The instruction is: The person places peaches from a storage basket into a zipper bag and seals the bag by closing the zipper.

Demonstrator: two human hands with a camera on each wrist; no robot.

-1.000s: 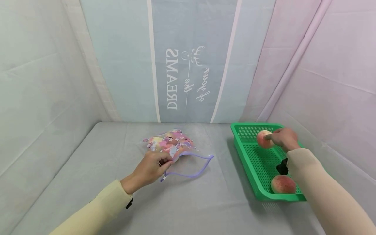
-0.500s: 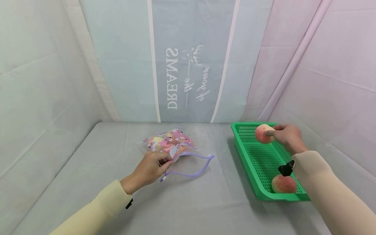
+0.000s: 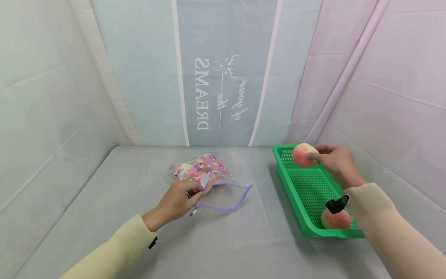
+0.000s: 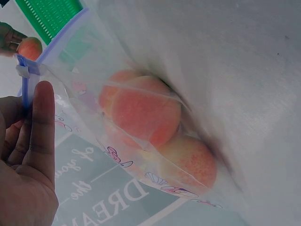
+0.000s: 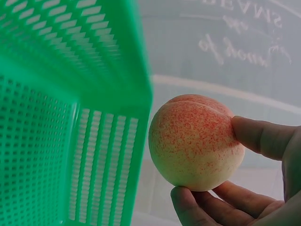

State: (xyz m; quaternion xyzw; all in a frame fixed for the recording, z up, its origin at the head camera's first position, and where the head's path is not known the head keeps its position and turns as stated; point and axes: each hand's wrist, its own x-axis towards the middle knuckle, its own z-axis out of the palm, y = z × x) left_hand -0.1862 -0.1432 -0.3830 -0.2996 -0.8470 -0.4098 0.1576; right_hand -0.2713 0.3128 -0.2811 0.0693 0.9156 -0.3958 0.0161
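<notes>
My left hand (image 3: 181, 197) pinches the edge of a clear zip bag (image 3: 209, 166) with a purple zipper rim and printed cartoon figures. Its mouth gapes toward the right. Several peaches (image 4: 146, 110) lie inside it, seen through the plastic in the left wrist view. At the right, my right hand (image 3: 336, 161) holds a pink and cream peach (image 3: 305, 155) between thumb and fingers, raised over the far part of the green basket (image 3: 296, 201). The right wrist view shows that peach (image 5: 195, 143) next to the basket's wall. Another peach (image 3: 335, 219) sits at the basket's near end.
The bag and basket stand on a grey cloth-covered table (image 3: 244, 236), with a strip of cloth between them. A blue-grey curtain (image 3: 223, 38) with white lettering hangs behind. Pale fabric walls (image 3: 400, 97) close in both sides.
The right hand has lifted its peach up from the basket and carried it slightly left. The left hand has kept its grip on the bag without moving.
</notes>
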